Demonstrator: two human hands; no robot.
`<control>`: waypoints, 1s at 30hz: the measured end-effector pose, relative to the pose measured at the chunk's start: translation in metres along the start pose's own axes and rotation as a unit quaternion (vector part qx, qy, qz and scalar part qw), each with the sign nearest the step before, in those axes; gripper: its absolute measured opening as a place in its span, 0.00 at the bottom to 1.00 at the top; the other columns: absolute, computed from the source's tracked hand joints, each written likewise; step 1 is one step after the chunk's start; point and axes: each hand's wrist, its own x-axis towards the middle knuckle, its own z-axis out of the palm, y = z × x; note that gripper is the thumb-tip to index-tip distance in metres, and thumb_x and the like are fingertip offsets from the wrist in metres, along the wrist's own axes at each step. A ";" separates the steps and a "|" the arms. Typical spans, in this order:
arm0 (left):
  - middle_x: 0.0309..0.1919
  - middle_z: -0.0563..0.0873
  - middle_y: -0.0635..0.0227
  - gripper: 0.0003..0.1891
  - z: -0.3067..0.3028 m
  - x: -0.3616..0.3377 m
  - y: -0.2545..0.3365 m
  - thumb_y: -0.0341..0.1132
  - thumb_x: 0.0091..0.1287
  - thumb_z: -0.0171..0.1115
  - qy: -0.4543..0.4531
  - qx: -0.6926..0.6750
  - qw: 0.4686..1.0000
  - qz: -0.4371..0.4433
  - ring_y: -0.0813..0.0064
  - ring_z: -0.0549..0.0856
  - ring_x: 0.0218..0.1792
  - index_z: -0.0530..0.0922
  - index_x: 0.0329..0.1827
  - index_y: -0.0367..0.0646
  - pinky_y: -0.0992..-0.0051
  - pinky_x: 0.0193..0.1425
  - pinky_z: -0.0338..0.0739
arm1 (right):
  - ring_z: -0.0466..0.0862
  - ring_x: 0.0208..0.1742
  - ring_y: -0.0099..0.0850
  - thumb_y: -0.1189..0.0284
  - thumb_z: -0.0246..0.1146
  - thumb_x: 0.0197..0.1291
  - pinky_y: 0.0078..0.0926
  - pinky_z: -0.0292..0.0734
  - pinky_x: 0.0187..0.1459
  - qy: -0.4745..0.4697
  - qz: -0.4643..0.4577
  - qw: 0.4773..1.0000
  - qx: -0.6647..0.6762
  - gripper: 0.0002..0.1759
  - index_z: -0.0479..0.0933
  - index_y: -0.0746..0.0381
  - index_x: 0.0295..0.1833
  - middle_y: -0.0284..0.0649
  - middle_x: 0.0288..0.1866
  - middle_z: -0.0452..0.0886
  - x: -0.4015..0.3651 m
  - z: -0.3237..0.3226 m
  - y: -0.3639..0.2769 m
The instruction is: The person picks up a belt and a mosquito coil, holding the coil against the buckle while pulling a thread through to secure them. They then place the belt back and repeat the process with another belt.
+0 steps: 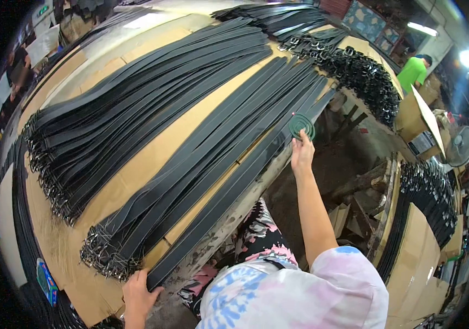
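My right hand (303, 152) pinches a green spiral mosquito coil (301, 126) at its lower edge. A small red glow shows at the coil's upper left tip. The coil is over the far end of the black belts (229, 170) at the table's near edge. At the lower left, my left hand (140, 296) has its fingers and thumb around the buckle end of the nearest black belt (190, 241). Metal buckles (106, 257) with loose threads cluster just beyond that hand.
A larger bundle of black belts (152, 104) fans across the cardboard-covered table (136, 170). Piled buckles (360, 71) sit at the far right. A cardboard box (418, 123) and a fan (461, 145) stand to the right. A person in green (413, 73) is at the back.
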 end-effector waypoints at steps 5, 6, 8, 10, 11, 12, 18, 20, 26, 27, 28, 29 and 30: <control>0.48 0.82 0.54 0.30 0.017 -0.001 -0.010 0.40 0.43 0.81 0.049 0.027 0.998 0.038 0.50 0.82 0.50 0.78 0.49 0.39 0.58 0.52 0.78 | 0.78 0.48 0.28 0.72 0.68 0.63 0.35 0.69 0.56 -0.037 0.004 0.998 -0.043 0.12 0.78 0.59 0.51 0.33 0.46 0.82 -0.007 -0.007 0.002; 0.49 0.82 0.53 0.31 0.015 0.000 -0.007 0.41 0.43 0.81 0.034 0.006 0.999 0.023 0.50 0.82 0.51 0.78 0.50 0.39 0.58 0.53 0.78 | 0.79 0.49 0.29 0.71 0.67 0.63 0.37 0.70 0.57 -0.048 0.044 0.998 -0.001 0.12 0.79 0.59 0.51 0.34 0.46 0.82 -0.018 -0.002 -0.005; 0.52 0.82 0.53 0.31 0.014 -0.001 -0.008 0.42 0.46 0.80 0.019 0.035 0.999 0.030 0.52 0.82 0.53 0.78 0.51 0.39 0.58 0.55 0.79 | 0.79 0.50 0.30 0.73 0.63 0.68 0.28 0.74 0.55 -0.103 0.103 0.989 0.027 0.10 0.78 0.62 0.52 0.37 0.47 0.82 -0.037 0.001 -0.010; 0.50 0.82 0.54 0.29 0.020 -0.003 -0.008 0.40 0.47 0.79 0.035 0.052 0.998 0.029 0.53 0.83 0.53 0.76 0.50 0.39 0.58 0.52 0.80 | 0.79 0.56 0.31 0.72 0.62 0.69 0.29 0.74 0.62 -0.132 0.082 0.987 -0.045 0.15 0.75 0.67 0.57 0.42 0.53 0.81 -0.028 -0.025 0.008; 0.47 0.82 0.55 0.28 0.018 -0.002 -0.008 0.40 0.47 0.79 0.033 0.042 0.998 0.023 0.52 0.83 0.52 0.76 0.47 0.39 0.58 0.51 0.80 | 0.78 0.58 0.32 0.71 0.63 0.69 0.31 0.73 0.65 -0.142 0.045 0.986 -0.080 0.19 0.74 0.68 0.61 0.42 0.56 0.80 -0.030 -0.030 0.019; 0.44 0.81 0.54 0.28 0.015 0.001 -0.007 0.42 0.45 0.79 0.014 0.030 0.999 0.009 0.51 0.83 0.49 0.76 0.46 0.39 0.59 0.51 0.80 | 0.77 0.60 0.33 0.70 0.64 0.69 0.32 0.72 0.67 -0.103 0.101 0.989 0.011 0.23 0.72 0.70 0.64 0.43 0.59 0.79 -0.039 -0.023 0.004; 0.42 0.80 0.56 0.28 0.010 0.005 -0.008 0.43 0.44 0.79 0.004 0.037 0.999 0.034 0.51 0.82 0.47 0.76 0.44 0.39 0.58 0.49 0.80 | 0.59 0.79 0.47 0.69 0.63 0.70 0.46 0.56 0.81 -0.055 0.173 0.983 0.008 0.34 0.59 0.74 0.73 0.55 0.76 0.59 -0.109 0.010 -0.028; 0.43 0.80 0.56 0.29 0.007 0.005 -0.007 0.43 0.44 0.79 -0.002 0.032 0.999 0.039 0.52 0.82 0.48 0.75 0.45 0.38 0.58 0.50 0.80 | 0.58 0.79 0.49 0.69 0.63 0.70 0.46 0.56 0.81 -0.074 0.191 0.978 0.021 0.35 0.57 0.74 0.74 0.56 0.75 0.60 -0.109 -0.006 -0.025; 0.44 0.82 0.54 0.32 0.027 0.004 -0.018 0.42 0.43 0.79 0.035 0.077 0.993 0.080 0.51 0.82 0.50 0.74 0.48 0.37 0.58 0.51 0.80 | 0.58 0.79 0.45 0.67 0.58 0.74 0.44 0.52 0.81 -0.172 0.196 0.965 0.040 0.33 0.57 0.72 0.76 0.53 0.77 0.58 -0.096 -0.028 -0.006; 0.45 0.82 0.53 0.32 0.026 0.006 -0.020 0.42 0.42 0.80 0.007 0.069 0.996 0.063 0.51 0.83 0.50 0.74 0.48 0.37 0.57 0.50 0.80 | 0.56 0.80 0.46 0.67 0.57 0.74 0.44 0.52 0.82 -0.152 0.199 0.967 0.039 0.33 0.57 0.72 0.76 0.53 0.78 0.57 -0.096 -0.028 -0.004; 0.45 0.82 0.53 0.32 0.023 0.011 -0.019 0.42 0.42 0.80 -0.022 0.059 0.997 0.048 0.50 0.83 0.50 0.75 0.48 0.37 0.57 0.50 0.80 | 0.54 0.81 0.46 0.66 0.57 0.74 0.43 0.51 0.82 -0.130 0.200 0.970 0.035 0.33 0.58 0.71 0.76 0.53 0.79 0.55 -0.095 -0.029 -0.002; 0.45 0.82 0.52 0.31 0.016 0.013 -0.014 0.43 0.41 0.80 -0.044 0.060 0.997 0.032 0.49 0.83 0.49 0.76 0.46 0.36 0.56 0.50 0.80 | 0.54 0.81 0.47 0.66 0.57 0.74 0.43 0.51 0.82 -0.141 0.203 0.968 0.046 0.33 0.58 0.71 0.76 0.53 0.79 0.54 -0.091 -0.035 0.001; 0.45 0.82 0.52 0.31 0.013 0.014 -0.012 0.43 0.41 0.80 -0.034 0.065 0.997 0.022 0.49 0.83 0.49 0.76 0.46 0.36 0.56 0.50 0.80 | 0.53 0.81 0.47 0.65 0.57 0.74 0.43 0.51 0.82 -0.148 0.202 0.967 0.054 0.33 0.58 0.70 0.77 0.54 0.79 0.54 -0.087 -0.039 0.003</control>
